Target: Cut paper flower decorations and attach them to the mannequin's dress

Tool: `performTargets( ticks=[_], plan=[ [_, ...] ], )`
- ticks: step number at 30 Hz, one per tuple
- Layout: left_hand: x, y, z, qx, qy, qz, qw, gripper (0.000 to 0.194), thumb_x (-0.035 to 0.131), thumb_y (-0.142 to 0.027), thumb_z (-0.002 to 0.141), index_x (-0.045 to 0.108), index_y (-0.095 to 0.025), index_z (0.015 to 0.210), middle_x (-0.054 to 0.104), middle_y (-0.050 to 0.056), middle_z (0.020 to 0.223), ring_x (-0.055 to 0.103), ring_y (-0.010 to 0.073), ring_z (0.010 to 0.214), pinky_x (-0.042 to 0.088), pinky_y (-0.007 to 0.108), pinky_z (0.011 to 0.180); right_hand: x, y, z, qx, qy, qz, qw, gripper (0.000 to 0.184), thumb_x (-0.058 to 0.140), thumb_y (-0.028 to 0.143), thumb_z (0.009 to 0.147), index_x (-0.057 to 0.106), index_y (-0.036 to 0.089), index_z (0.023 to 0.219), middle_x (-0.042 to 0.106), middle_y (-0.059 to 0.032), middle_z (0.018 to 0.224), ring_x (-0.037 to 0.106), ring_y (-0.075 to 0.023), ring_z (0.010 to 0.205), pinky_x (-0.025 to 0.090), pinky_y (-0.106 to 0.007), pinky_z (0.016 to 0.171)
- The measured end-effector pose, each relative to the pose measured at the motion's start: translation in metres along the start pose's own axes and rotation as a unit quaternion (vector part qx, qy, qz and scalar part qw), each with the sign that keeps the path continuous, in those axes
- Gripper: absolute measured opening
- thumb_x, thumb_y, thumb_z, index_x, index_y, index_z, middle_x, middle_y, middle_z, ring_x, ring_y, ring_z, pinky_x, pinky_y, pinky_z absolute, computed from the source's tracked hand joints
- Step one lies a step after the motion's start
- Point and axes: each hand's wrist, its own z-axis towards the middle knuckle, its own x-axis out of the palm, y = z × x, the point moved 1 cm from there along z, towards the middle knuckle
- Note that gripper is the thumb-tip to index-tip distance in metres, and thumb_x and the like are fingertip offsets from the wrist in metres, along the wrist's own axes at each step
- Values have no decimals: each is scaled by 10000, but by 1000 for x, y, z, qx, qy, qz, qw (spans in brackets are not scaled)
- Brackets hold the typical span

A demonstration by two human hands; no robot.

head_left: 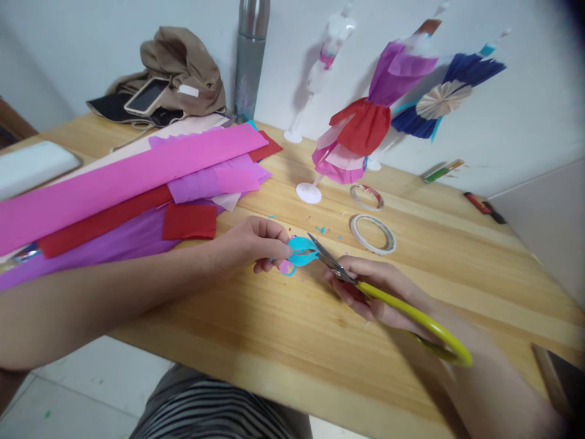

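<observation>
Pinched in my left hand [262,244] is a small piece of blue paper [300,252] with slits or loops cut in it. My right hand [375,286] grips scissors with yellow handles [411,311], near the pivot and blades. The scissor tips point left and touch or nearly touch the paper's right edge; I cannot tell whether they are cutting. A pink scrap [286,267] shows just under the blue piece. Tiny blue and pink clippings [322,230] lie on the wooden table [274,341] around my hands.
Pink, red and purple paper strips [114,174] cover the left side. Two tape rolls [372,234] lie beyond my right hand. Paper-dressed figures on stands [356,128] line the wall. A grey bottle [251,67], brown cloth bag [183,67] and phone [147,96] sit at the back.
</observation>
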Motion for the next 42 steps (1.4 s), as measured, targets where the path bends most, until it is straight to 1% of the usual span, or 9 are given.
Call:
performTargets(
  ticks=[3,7,11,16,20,24,28,36,42],
  plan=[
    [0,1,1,0,2,5,1000,176,658,-241,640,556,-154,527,532,-39,491,434,40,437,333,154,427,-2,-4,-4,7,-2,10,1000,525,748,624,798,701,218,1127,606,-36,844,539,-145,670,488,-255,554],
    [-1,0,1,-1,1,5,1000,172,662,-243,631,557,-156,527,535,-38,492,438,43,440,337,156,423,-1,-4,-6,17,-5,9,1000,485,751,600,808,709,228,1116,590,-24,822,524,-139,655,481,-255,550],
    [-1,0,1,0,1,10,1000,167,650,-238,631,558,-153,521,531,-41,486,440,39,442,337,149,430,-2,-4,-5,8,-18,-17,1000,454,744,573,828,710,225,1117,590,-28,819,514,-134,648,474,-258,552],
    [-1,0,1,-1,1,10,1000,156,637,-224,629,552,-155,518,529,-47,479,434,36,434,333,147,424,-2,-4,-6,-1,-20,-34,999,393,743,510,847,711,211,1100,581,-26,789,499,-129,646,457,-248,548],
    [0,0,1,1,5,12,1000,151,635,-227,631,556,-154,525,527,-53,474,428,33,426,330,146,422,-1,1,-10,17,-33,-40,999,437,741,503,849,704,184,1146,590,-32,813,496,-123,655,461,-248,574],
    [-1,0,2,0,7,11,1000,143,629,-227,632,560,-155,530,528,-54,476,430,34,427,329,146,420,-1,2,-12,32,-35,-44,998,425,740,514,846,717,205,1135,591,-23,797,497,-127,650,452,-253,573],
    [-1,0,2,-2,7,16,1000,127,627,-221,628,568,-155,536,530,-52,482,432,38,435,340,153,430,-1,2,-13,29,-34,-28,999,437,743,513,844,716,210,1159,612,-35,824,505,-128,638,456,-262,569],
    [-2,0,1,-2,8,17,1000,128,637,-225,620,562,-154,545,531,-48,476,435,43,444,330,152,433,0,5,-11,15,-30,7,999,371,732,457,872,711,212,1149,556,-7,763,464,-115,625,424,-237,541],
    [-2,0,2,-3,7,26,1000,127,634,-239,622,569,-157,551,528,-50,469,433,41,437,334,151,437,4,14,-7,7,8,62,998,396,704,506,890,701,224,1168,496,27,720,365,-83,568,343,-208,491]
  ],
)
